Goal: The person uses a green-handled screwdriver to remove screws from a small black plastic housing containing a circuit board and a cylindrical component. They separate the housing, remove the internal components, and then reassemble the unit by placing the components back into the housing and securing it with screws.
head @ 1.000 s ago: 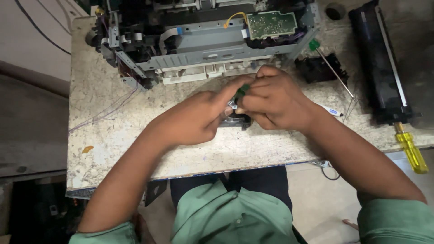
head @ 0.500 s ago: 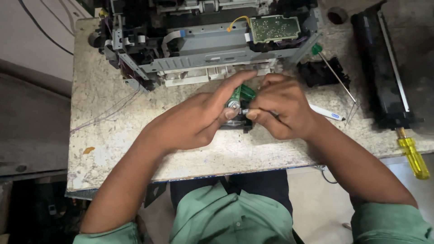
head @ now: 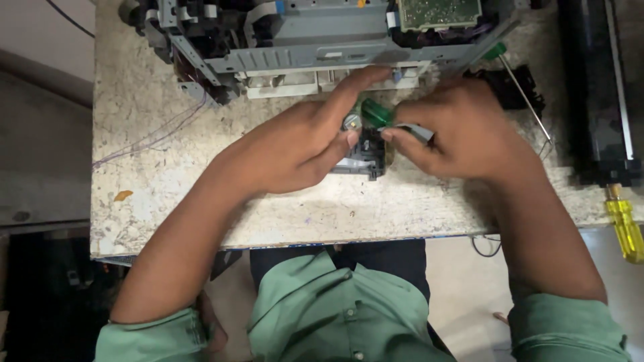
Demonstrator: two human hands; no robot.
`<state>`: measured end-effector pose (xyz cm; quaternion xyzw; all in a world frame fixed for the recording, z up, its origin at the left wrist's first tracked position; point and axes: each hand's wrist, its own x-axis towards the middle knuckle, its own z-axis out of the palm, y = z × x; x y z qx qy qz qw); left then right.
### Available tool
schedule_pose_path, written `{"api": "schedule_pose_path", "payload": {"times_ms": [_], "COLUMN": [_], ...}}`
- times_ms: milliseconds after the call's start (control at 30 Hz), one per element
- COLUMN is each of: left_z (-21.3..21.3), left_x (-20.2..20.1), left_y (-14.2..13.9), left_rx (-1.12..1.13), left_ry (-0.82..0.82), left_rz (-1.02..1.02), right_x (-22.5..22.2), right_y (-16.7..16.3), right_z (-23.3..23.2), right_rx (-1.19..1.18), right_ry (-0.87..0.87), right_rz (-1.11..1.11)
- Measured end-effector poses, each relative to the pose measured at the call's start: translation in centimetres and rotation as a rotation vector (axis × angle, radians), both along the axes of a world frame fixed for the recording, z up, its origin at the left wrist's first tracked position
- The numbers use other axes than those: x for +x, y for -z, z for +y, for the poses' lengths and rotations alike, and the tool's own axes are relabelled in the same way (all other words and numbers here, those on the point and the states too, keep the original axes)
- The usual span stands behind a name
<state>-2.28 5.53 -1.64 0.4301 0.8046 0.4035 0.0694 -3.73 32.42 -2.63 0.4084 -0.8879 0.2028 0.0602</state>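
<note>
- In the head view, we had our left hand resting over a small black part on the counter, the fingers curled narrow against its left side and one finger stretched up past it.
- Our right hand had its fingers closed on a green-handled screwdriver, the handle just above the black part, between the fingertips of both hands.
- Beyond the fingers sat an opened grey machine chassis with a green circuit board at its top right.
- Right of the right hand lay a second green-tipped screwdriver, then a long black cartridge, and a yellow-handled screwdriver at the counter's edge.
</note>
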Motion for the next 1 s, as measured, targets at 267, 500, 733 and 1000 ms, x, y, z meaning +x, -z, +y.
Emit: {"api": "schedule_pose_path", "payload": {"times_ms": [267,500,733,1000], "left_z": [-0.1,-0.1,0.7,1.1], "left_x": [-0.3,0.1,-0.6,-0.7], "left_y": [0.5,0.1,1.1,2.5], "left_rx": [0.091,0.033,0.141,0.042], "left_ry": [0.065,0.043,0.044,0.091], "left_rz": [0.087,-0.118,-0.205,-0.220], "right_x": [-0.6,-0.3,-0.4,-0.3], "right_y": [-0.4,-0.4,-0.2,1.3], "right_z": [0.9,1.2,0.9,-0.6], "right_rx": [0.178,0.246,-0.371,-0.336], "right_ry": [0.196,0.335,-0.070,-0.243], "right_rz": [-0.107,0.053,0.181,0.051]}}
